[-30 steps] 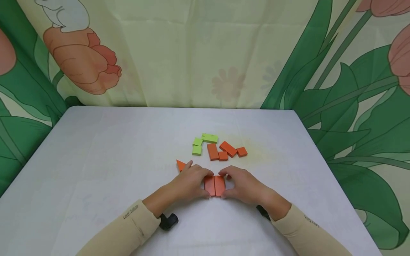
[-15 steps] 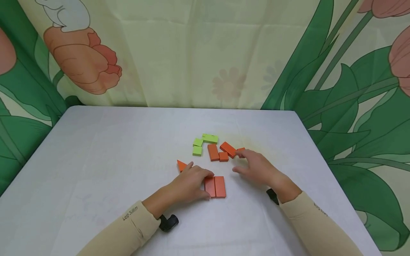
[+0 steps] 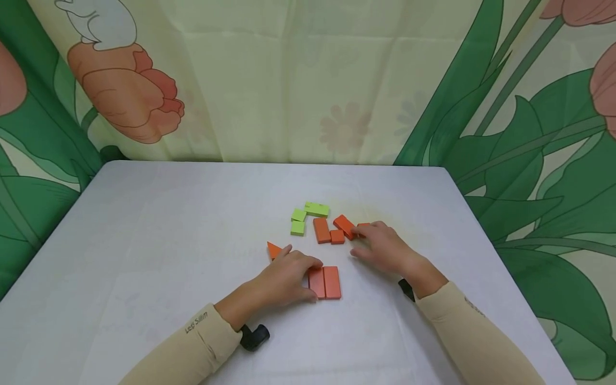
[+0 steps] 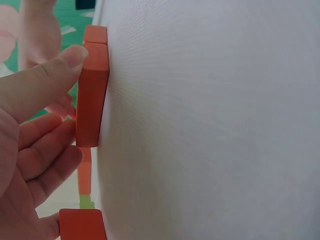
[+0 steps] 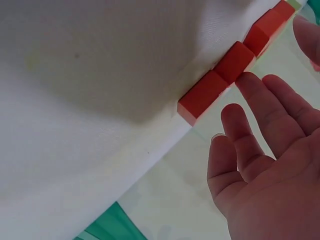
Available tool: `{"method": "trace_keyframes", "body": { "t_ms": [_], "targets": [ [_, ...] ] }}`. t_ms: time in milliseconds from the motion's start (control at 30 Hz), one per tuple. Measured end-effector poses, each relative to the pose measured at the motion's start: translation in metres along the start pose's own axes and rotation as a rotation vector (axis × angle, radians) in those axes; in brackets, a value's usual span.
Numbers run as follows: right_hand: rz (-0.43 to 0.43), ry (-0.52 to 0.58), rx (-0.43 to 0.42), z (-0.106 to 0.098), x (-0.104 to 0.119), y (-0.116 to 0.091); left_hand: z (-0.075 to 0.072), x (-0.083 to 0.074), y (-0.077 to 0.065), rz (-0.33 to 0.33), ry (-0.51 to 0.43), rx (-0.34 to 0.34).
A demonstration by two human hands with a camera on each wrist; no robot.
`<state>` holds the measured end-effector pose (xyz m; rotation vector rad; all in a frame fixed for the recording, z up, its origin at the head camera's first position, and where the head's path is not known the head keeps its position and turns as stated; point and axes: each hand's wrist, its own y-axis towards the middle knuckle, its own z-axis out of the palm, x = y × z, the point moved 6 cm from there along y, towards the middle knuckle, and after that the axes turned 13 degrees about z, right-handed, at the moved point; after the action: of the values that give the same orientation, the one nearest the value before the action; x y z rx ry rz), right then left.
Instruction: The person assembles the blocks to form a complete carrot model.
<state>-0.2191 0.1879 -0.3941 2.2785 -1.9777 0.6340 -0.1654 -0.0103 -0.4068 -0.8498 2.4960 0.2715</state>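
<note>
Two orange rectangular blocks lie side by side on the table in the head view. My left hand (image 3: 284,275) holds the left block (image 3: 316,283), thumb at its near end and fingers at its far end; the right block (image 3: 332,283) lies against it. An orange triangular block (image 3: 272,250) is partly hidden behind the left hand. My right hand (image 3: 385,251) reaches over the loose orange blocks, fingers loosely extended. In the right wrist view its fingertips are at a small orange block (image 5: 234,62), seemingly touching it. The far right block (image 3: 364,225) is partly covered by this hand.
Behind the pair lie three green blocks (image 3: 298,228) and more orange ones, among them an upright-facing rectangle (image 3: 321,230), a small square (image 3: 337,237) and a slanted rectangle (image 3: 343,226). The white table (image 3: 168,224) ends at a printed curtain (image 3: 250,80).
My right hand has let go of the right block and moved away, up and right to the loose orange blocks. The left hand stays at the left block.
</note>
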Motion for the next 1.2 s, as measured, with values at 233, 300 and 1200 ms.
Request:
{"method": "trace_keyframes", "body": {
  "t_ms": [233, 300, 1200],
  "targets": [
    [0.006, -0.003, 0.007, 0.007, 0.003, -0.024, -0.002, 0.000, -0.002, -0.002, -0.006, -0.010],
    [-0.009, 0.001, 0.009, 0.009, 0.003, -0.032, -0.002, 0.000, -0.003, 0.001, -0.008, -0.015],
    [0.041, 0.093, 0.095, 0.012, 0.001, -0.043, 0.000, 0.000, 0.000, 0.009, 0.012, -0.003]
  ]
}}
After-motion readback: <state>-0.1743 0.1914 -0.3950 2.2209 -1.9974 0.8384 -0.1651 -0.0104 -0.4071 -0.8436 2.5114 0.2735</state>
